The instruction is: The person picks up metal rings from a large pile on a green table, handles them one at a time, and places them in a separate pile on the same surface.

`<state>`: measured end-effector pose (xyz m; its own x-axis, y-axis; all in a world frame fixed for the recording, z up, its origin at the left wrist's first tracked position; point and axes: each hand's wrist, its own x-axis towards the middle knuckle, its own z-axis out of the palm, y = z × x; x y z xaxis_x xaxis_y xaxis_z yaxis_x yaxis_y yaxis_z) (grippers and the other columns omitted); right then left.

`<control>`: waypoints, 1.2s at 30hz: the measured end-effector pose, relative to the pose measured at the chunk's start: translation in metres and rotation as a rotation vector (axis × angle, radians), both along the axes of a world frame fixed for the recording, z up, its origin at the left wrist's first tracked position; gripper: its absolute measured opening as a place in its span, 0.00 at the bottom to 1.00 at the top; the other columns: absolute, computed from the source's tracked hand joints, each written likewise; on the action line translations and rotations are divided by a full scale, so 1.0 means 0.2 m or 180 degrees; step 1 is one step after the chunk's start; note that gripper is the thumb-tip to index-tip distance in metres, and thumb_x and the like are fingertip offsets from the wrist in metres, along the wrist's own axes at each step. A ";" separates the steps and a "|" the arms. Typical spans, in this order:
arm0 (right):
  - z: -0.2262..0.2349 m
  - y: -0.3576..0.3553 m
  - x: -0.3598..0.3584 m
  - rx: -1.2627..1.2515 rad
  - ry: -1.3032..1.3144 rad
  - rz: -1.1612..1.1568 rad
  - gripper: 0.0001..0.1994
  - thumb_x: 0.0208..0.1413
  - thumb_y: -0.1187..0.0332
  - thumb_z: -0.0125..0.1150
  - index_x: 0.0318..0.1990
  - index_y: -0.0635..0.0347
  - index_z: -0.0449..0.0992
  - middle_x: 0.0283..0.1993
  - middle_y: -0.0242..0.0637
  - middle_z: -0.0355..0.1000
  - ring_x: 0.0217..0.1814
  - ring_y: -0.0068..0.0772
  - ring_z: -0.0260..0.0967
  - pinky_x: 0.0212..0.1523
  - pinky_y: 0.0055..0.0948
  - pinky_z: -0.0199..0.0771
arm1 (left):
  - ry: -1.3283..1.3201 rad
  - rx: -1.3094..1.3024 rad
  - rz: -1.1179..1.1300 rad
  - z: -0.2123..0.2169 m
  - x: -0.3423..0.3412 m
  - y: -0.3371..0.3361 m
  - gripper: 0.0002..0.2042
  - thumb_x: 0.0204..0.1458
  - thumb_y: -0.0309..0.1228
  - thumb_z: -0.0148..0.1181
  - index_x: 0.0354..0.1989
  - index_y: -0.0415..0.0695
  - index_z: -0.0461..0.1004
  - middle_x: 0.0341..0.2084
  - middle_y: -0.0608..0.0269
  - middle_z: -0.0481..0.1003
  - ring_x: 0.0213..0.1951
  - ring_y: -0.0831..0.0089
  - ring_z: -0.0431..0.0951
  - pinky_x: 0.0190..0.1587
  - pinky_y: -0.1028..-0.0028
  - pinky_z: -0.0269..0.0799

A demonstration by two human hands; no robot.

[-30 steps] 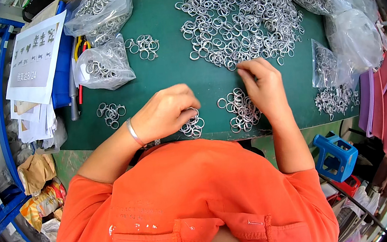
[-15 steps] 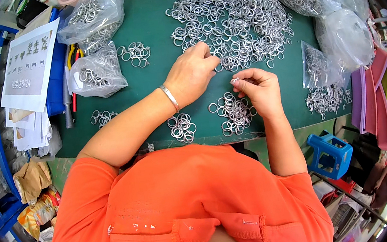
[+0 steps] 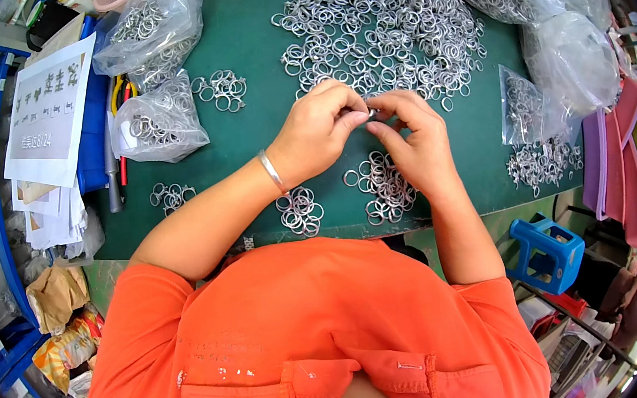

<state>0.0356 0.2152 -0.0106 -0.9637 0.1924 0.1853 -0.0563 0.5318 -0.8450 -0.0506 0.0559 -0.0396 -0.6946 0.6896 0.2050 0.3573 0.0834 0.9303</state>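
My left hand [image 3: 318, 130], with a silver bangle at its wrist, meets my right hand [image 3: 418, 135] over the green table. Thumbs and fingertips of both pinch one small silver ring [image 3: 371, 113], mostly covered by the fingers. Just beyond them spreads a large heap of silver rings [image 3: 394, 38]. Between my forearms and close to the table's front edge lie two small piles, a fuller ring pile [image 3: 387, 190] beneath my right hand and a smaller ring pile [image 3: 300, 211] by my left wrist.
Left of my arm are a few rings [image 3: 171, 195], another ring cluster [image 3: 220, 92] and clear bags of rings [image 3: 158, 119]. Pliers [image 3: 115, 97] stand beside a blue bin [image 3: 93, 147]. To the right are a plastic bag [image 3: 568, 61], small metal parts [image 3: 541, 164] and a blue stool [image 3: 549, 254].
My left hand has come back from the edge of the big heap to my right hand. The right has shifted slightly left and up; their fingertips now meet at the ring.
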 end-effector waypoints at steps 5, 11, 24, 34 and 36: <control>-0.06 -0.02 0.00 -0.0922 -0.0096 -0.0149 0.05 0.51 0.80 0.63 0.35 0.65 0.79 0.36 0.35 0.76 0.35 0.22 0.74 0.35 0.22 0.75 | -0.0756 0.0224 -0.0094 0.02 0.02 -0.07 0.06 0.57 0.22 0.56 0.42 0.37 0.74 0.37 0.61 0.73 0.37 0.77 0.77 0.38 0.77 0.76; -0.06 -0.01 0.07 -0.0274 0.0581 -0.0295 0.17 0.46 0.81 0.68 0.45 0.62 0.73 0.33 0.35 0.75 0.32 0.23 0.74 0.32 0.23 0.75 | 0.1762 -0.0607 0.0287 -0.02 -0.03 -0.02 0.13 0.41 0.19 0.65 0.38 0.39 0.75 0.37 0.56 0.71 0.41 0.55 0.73 0.43 0.66 0.70; -0.04 0.08 -0.02 0.1079 0.0155 0.0002 0.07 0.49 0.74 0.64 0.37 0.62 0.79 0.35 0.41 0.73 0.39 0.46 0.71 0.42 0.39 0.72 | 0.0571 -0.0442 0.0468 0.01 -0.07 -0.03 0.06 0.48 0.21 0.64 0.35 0.39 0.77 0.28 0.58 0.77 0.29 0.72 0.78 0.32 0.75 0.74; -0.10 0.07 -0.11 0.0362 0.0148 -0.0389 0.05 0.50 0.78 0.63 0.35 0.61 0.79 0.31 0.36 0.75 0.31 0.33 0.74 0.31 0.27 0.73 | -0.2403 0.0268 0.0253 0.06 -0.06 -0.07 0.07 0.55 0.23 0.60 0.41 0.36 0.75 0.32 0.59 0.79 0.32 0.74 0.81 0.35 0.77 0.78; -0.07 0.08 -0.08 -0.0992 -0.0323 -0.0511 0.05 0.53 0.78 0.61 0.36 0.62 0.80 0.32 0.33 0.75 0.31 0.26 0.74 0.30 0.23 0.74 | -0.2761 0.0409 0.0167 0.08 -0.05 -0.07 0.07 0.55 0.23 0.60 0.42 0.37 0.75 0.33 0.58 0.79 0.33 0.73 0.81 0.35 0.77 0.78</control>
